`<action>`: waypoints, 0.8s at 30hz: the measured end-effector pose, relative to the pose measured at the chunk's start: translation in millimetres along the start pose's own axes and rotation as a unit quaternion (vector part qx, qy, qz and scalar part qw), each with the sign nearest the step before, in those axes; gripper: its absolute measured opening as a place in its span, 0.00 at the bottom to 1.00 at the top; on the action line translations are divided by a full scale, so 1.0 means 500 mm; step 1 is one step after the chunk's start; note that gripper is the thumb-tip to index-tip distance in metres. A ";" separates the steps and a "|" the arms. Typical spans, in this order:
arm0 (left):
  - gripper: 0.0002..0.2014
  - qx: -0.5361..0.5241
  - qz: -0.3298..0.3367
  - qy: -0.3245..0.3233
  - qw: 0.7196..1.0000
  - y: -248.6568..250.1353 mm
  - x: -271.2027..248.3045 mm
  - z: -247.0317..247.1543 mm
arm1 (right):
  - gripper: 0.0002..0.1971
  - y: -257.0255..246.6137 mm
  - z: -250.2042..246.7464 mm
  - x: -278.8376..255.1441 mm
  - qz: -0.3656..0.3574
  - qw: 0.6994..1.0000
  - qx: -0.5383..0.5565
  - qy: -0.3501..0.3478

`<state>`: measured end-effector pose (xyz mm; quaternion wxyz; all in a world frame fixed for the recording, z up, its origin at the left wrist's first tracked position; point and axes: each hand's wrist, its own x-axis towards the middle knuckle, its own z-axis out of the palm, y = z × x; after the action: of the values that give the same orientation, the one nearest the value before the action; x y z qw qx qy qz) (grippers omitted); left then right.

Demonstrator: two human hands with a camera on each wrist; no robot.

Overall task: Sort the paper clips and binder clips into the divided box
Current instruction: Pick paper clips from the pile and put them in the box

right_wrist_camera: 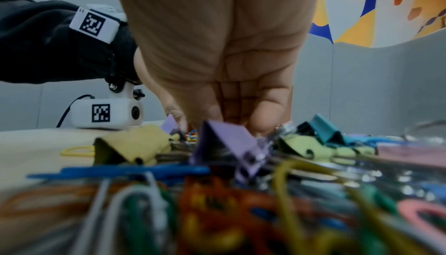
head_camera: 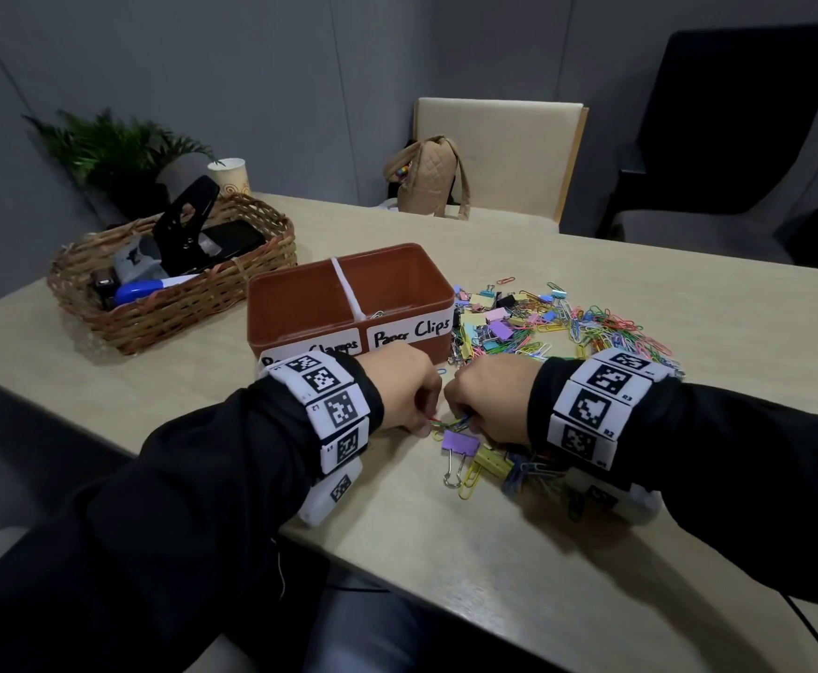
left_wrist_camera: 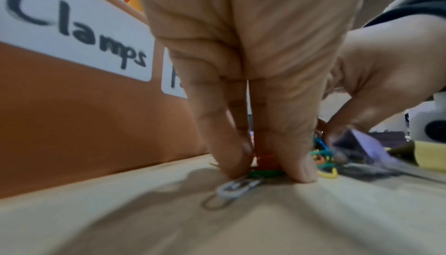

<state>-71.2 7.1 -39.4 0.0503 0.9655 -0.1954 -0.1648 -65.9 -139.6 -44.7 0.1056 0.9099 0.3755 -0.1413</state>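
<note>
Paper clips (head_camera: 451,423) lie tangled between both fists, at six o'clock of the divided box (head_camera: 349,303). Left hand (head_camera: 409,393) pinches a few; right hand (head_camera: 487,398) curls onto the clump. Better to tease them apart gently, leaving the purple binder clip (head_camera: 460,443) behind.

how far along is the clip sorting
Barely started: the brown divided box shows only a few clips in its Paper Clips side. In hand: the left hand and right hand pinch coloured paper clips on the table. Left: the big mixed pile and the purple binder clip.
</note>
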 end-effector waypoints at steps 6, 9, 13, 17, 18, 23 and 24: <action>0.09 0.011 0.002 -0.010 1.000 -0.008 0.000 0.003 | 0.08 0.041 -0.035 -0.017 0.071 0.990 0.088 0.080; 0.08 0.033 0.001 -0.006 0.999 -0.009 -0.002 0.007 | 0.04 0.063 -0.062 -0.021 0.092 0.969 0.169 0.156; 0.08 0.047 0.000 0.003 0.999 -0.006 -0.004 0.005 | 0.04 0.074 -0.097 -0.003 0.132 0.897 0.294 0.303; 0.05 0.030 -0.012 0.022 0.999 -0.011 -0.002 0.001 | 0.02 0.071 -0.124 0.040 0.160 0.837 0.368 0.373; 0.05 0.028 -0.014 0.025 0.999 -0.011 -0.002 0.001 | 0.03 0.071 -0.127 0.051 0.162 0.833 0.372 0.376; 0.03 0.016 -0.007 0.045 0.999 -0.014 -0.011 -0.005 | 0.15 0.065 -0.116 0.074 0.145 0.837 0.410 0.332; 0.02 0.008 -0.004 0.059 0.998 -0.014 -0.017 -0.009 | 0.16 0.065 -0.112 0.070 0.142 0.835 0.409 0.340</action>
<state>-74.3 17.2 -33.8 0.0534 0.9745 -0.1900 -0.1064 -9.0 -122.6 -1.0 -0.3916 0.9041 0.1628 0.0526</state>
